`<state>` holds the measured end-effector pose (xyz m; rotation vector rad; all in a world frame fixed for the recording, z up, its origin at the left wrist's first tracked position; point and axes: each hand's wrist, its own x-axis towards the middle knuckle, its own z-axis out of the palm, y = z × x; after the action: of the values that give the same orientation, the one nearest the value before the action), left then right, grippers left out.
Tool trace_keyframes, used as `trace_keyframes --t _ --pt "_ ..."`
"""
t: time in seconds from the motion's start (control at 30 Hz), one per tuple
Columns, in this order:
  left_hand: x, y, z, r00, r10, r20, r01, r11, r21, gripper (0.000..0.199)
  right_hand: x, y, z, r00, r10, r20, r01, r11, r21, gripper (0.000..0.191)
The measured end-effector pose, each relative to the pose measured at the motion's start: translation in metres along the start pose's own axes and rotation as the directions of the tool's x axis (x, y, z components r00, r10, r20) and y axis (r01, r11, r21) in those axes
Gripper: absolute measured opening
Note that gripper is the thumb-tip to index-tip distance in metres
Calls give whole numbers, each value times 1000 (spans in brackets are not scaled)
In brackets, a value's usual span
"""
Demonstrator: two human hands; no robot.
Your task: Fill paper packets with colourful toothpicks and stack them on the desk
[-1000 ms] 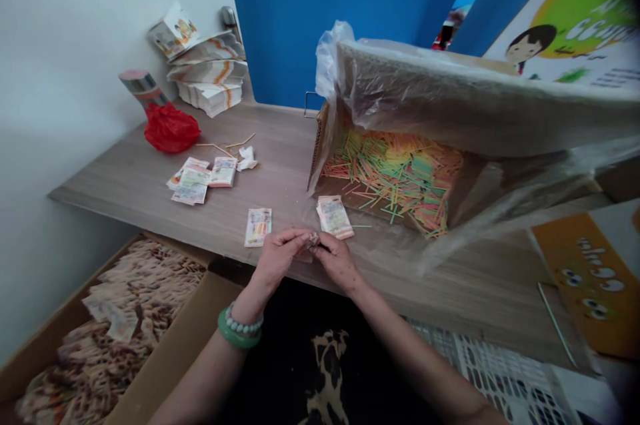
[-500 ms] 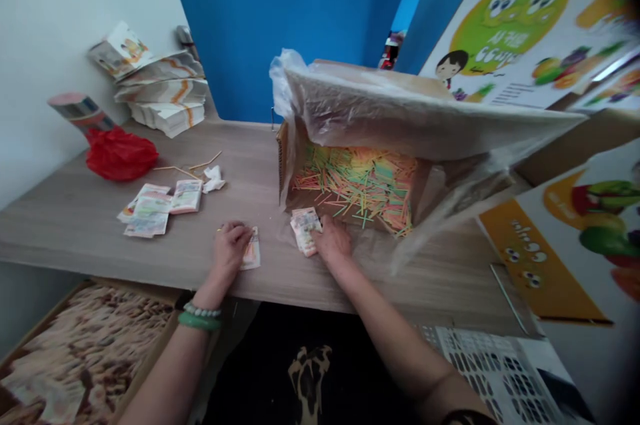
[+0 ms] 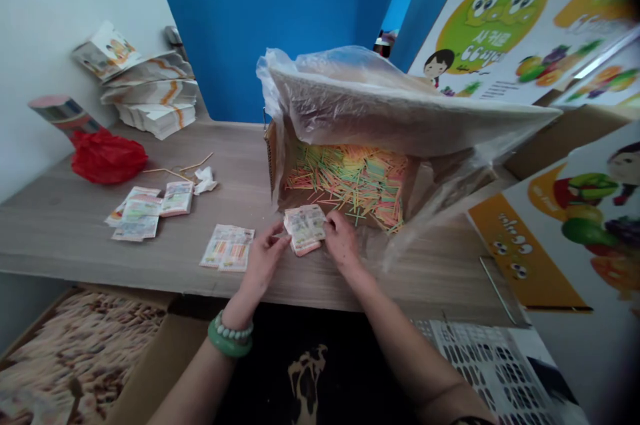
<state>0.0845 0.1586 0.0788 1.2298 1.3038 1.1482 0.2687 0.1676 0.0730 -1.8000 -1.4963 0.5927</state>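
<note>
My right hand (image 3: 343, 241) grips the right edge of a small stack of printed packets (image 3: 306, 228) just in front of the open carton. At the stack's left edge is my left hand (image 3: 265, 258), its thumb and fingers apart; whether the fingertips touch the packets is hard to make out. To the left of that hand, two printed packets (image 3: 227, 248) lie flat and partly overlapping on the table. Inside the plastic-lined carton (image 3: 271, 165) are many thin coloured sticks (image 3: 350, 178) in pink, green and yellow.
More packets (image 3: 140, 211) lie farther left, near a crumpled white scrap (image 3: 205, 181) and a red plastic bag (image 3: 109, 157). Stacked white packs (image 3: 155, 98) lean by the wall. Printed fruit cartons (image 3: 540, 245) stand at right. Below the table's left edge is a filled box (image 3: 150, 358).
My left hand has moved right, away from the packet it covered, over to the stack by my right hand. Two packets now show uncovered on the table. The view has shifted slightly.
</note>
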Motion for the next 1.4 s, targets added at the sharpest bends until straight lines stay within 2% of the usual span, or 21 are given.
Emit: trace_keyframes --t 0.03,0.1,0.17,0.2,0.27,0.33,0.37,0.4,0.47,0.53,0.6,0.77,0.97,1.13,1.23,1.3,1.4 --pt "3 2 9 997 -53 58 58 993 -102 50 -2 -1 -2 997 -59 54 53 994 98 5" --pt "9 5 23 978 -122 171 166 947 -274 50 -1 -3 -8 965 -160 207 107 964 245 7" --pt "16 7 30 958 -192 214 261 892 -369 41 9 0 -20 933 -208 293 143 963 228 8" --pt "18 8 32 954 -225 197 287 875 -390 38 17 4 -28 936 -203 288 171 977 130 12" --pt "19 8 33 956 -262 129 292 867 -404 35 39 16 -48 962 -170 211 215 953 -213 31" --pt "18 6 33 957 -274 100 290 866 -407 33 62 29 -65 969 -166 183 241 796 -555 47" --pt "16 5 34 954 -282 101 298 865 -404 33 72 34 -70 962 -170 215 271 707 -654 49" --pt "15 3 36 950 -293 108 311 863 -398 33 81 37 -74 948 -174 267 316 632 -708 49" --pt "12 0 39 941 -310 137 339 864 -373 33 95 41 -75 903 -194 383 423 546 -723 47" --pt "10 -1 43 934 -310 175 353 873 -336 33 104 40 -71 872 -218 437 484 512 -710 47" --pt "8 1 46 931 -303 205 356 879 -316 32 109 39 -67 868 -225 444 493 499 -712 48" --pt "6 6 49 920 -299 252 371 872 -319 31 117 44 -65 890 -216 401 452 520 -724 46" --pt "4 1 46 930 -262 259 339 882 -326 31 125 53 -63 939 -194 285 343 613 -712 52" --pt "2 -1 42 925 -287 248 361 867 -343 33 131 50 -62 969 -190 159 246 653 -717 34" --pt "2 2 42 912 -322 254 400 839 -369 36 130 47 -62 976 -202 76 194 669 -718 30" --pt "1 5 42 908 -331 256 410 826 -386 39 129 46 -62 979 -198 39 171 711 -682 28" --pt "0 6 43 909 -323 263 407 823 -397 41 127 43 -61 985 -163 -46 119 861 -495 25"
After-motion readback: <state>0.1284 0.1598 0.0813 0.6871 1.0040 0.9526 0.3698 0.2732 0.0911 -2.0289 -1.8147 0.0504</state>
